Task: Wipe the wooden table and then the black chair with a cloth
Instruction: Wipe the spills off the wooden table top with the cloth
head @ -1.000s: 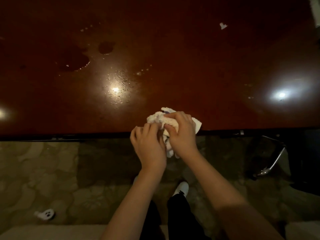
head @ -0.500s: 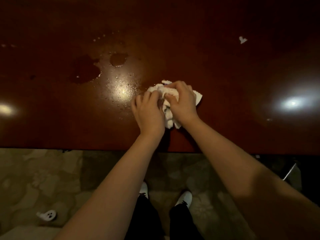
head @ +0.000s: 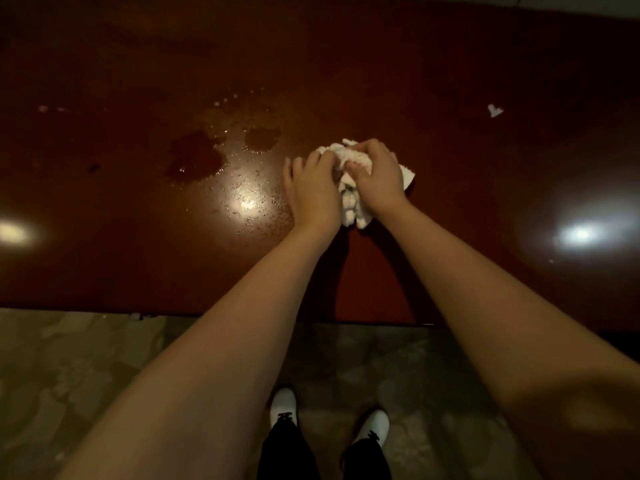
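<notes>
On table, mid-right: white crumpled cloth (head: 349, 178), bunched, terry texture
Left hand (head: 311, 188): fingers curled, gripping cloth
Right hand (head: 377, 174): clutching cloth top
Wooden table (head: 450, 64): dark, glossy, puddles (head: 197, 155) left of cloth

left hand (head: 311, 190): fingers curled, gripping | right hand (head: 377, 173): fingers curled, gripping | forearms: both extended forward, converging

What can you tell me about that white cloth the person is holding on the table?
The cloth is white and looks like soft, nubby towelling. It is bunched into a crumpled wad, not spread flat, with one corner poking out to the right. It sits over the dark wooden table, just right of the wet patches. The left hand and the right hand both grip it, covering most of it.
</notes>
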Available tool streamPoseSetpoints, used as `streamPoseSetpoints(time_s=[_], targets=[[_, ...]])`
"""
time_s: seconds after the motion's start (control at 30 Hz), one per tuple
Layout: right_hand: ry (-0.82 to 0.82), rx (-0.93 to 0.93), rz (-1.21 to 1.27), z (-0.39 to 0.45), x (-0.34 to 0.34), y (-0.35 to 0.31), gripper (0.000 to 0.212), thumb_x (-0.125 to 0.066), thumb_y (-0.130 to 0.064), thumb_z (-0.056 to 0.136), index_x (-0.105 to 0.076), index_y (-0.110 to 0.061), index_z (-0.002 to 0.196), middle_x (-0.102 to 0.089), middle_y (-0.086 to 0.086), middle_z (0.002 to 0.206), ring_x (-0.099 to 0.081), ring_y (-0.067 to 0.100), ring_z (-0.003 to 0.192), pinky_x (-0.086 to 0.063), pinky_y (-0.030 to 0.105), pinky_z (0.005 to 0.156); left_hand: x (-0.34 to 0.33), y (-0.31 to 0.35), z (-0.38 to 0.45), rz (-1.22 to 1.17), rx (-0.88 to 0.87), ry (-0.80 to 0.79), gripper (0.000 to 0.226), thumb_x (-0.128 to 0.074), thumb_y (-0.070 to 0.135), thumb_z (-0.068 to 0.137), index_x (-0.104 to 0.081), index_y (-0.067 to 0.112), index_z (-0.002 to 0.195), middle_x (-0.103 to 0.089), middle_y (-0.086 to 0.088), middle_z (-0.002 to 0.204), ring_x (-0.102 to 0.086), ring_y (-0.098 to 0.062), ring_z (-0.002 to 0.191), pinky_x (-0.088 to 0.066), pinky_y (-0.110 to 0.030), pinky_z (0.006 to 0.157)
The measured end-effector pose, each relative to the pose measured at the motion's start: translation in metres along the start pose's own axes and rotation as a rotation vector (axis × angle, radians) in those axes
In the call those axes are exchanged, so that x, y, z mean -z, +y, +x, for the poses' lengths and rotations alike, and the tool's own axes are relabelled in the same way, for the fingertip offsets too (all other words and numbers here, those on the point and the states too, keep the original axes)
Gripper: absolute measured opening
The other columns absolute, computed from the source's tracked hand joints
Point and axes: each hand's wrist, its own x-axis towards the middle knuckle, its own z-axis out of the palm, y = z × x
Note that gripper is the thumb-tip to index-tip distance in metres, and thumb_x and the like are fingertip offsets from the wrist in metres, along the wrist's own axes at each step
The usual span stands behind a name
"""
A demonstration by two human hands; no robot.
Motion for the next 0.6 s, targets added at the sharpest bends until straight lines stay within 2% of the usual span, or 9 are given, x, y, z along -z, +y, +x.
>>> streamPoseSetpoints(time_s=[0.1,0.17,0.27,0.33,0.47,0.53,0.6], targets=[[-0.005,0.009,-0.028,-0.033,-0.003,0.002,0.025,-0.055,-0.016,0.09,-0.057,-0.009,0.113,-0.057,0.008,0.116,-0.046,0.026,0.112,-0.035,0.037,0.093,0.013,-0.006,-0.03,-0.044,0.013,-0.064,0.013,-0.046,0.014,0.092,-0.058,0.013,0.097,-0.06,-0.005,0.102,-0.044,-0.024,0.103,-0.031,-0.044,0.103],[-0.003,0.039,-0.055,-0.066,-0.008,0.006,0.027,-0.054,-0.02,0.091,-0.057,-0.012,0.117,-0.058,0.007,0.113,-0.047,0.025,0.109,-0.036,0.039,0.093,0.019,-0.017,-0.061,-0.069,-0.02,-0.064,0.015,-0.047,0.021,0.095,-0.059,0.011,0.096,-0.061,-0.006,0.098,-0.047,-0.025,0.1,-0.03,-0.047,0.106],[0.028,0.054,-0.128,-0.112,-0.016,0.007,0.03,-0.049,-0.025,0.093,-0.056,-0.018,0.121,-0.058,0.001,0.113,-0.047,0.018,0.108,-0.036,0.037,0.092,0.03,-0.026,-0.097,-0.083,-0.035,-0.066,0.036,-0.031,0.038,0.098,-0.057,0.015,0.09,-0.059,0.0,0.093,-0.051,-0.02,0.099,-0.019,-0.046,0.113],[0.034,0.048,-0.172,-0.128,-0.02,0.006,0.037,-0.038,-0.034,0.091,-0.056,-0.021,0.121,-0.058,-0.003,0.112,-0.047,0.014,0.106,-0.035,0.033,0.089,0.031,-0.025,-0.102,-0.054,-0.005,-0.04,0.045,-0.021,0.044,0.095,-0.055,0.017,0.085,-0.058,0.002,0.09,-0.051,-0.018,0.098,-0.02,-0.046,0.112],[0.045,0.108,-0.238,-0.124,-0.019,0.01,0.05,-0.023,-0.048,0.091,-0.059,-0.02,0.113,-0.059,-0.001,0.105,-0.049,0.017,0.096,-0.032,0.031,0.079,0.017,-0.024,-0.087,0.041,0.029,0.03,0.046,-0.022,0.04,0.095,-0.057,0.012,0.085,-0.059,-0.004,0.088,-0.053,-0.025,0.092,-0.031,-0.049,0.104],[0.052,0.13,-0.252,-0.12,-0.02,0.014,0.05,-0.023,-0.046,0.092,-0.059,-0.016,0.11,-0.058,0.002,0.107,-0.049,0.018,0.095,-0.032,0.033,0.078,0.009,-0.029,-0.082,0.114,-0.046,0.08,0.041,-0.025,0.034,0.095,-0.057,0.011,0.081,-0.058,-0.005,0.082,-0.055,-0.026,0.085,-0.032,-0.05,0.102],[0.072,0.146,-0.283,-0.118,-0.023,0.015,0.048,-0.024,-0.041,0.093,-0.059,-0.012,0.109,-0.057,0.005,0.11,-0.05,0.02,0.098,-0.034,0.035,0.08,0.007,-0.032,-0.08,0.199,-0.153,0.133,0.038,-0.027,0.03,0.094,-0.055,0.012,0.078,-0.057,-0.005,0.079,-0.055,-0.025,0.082,-0.026,-0.049,0.104]])
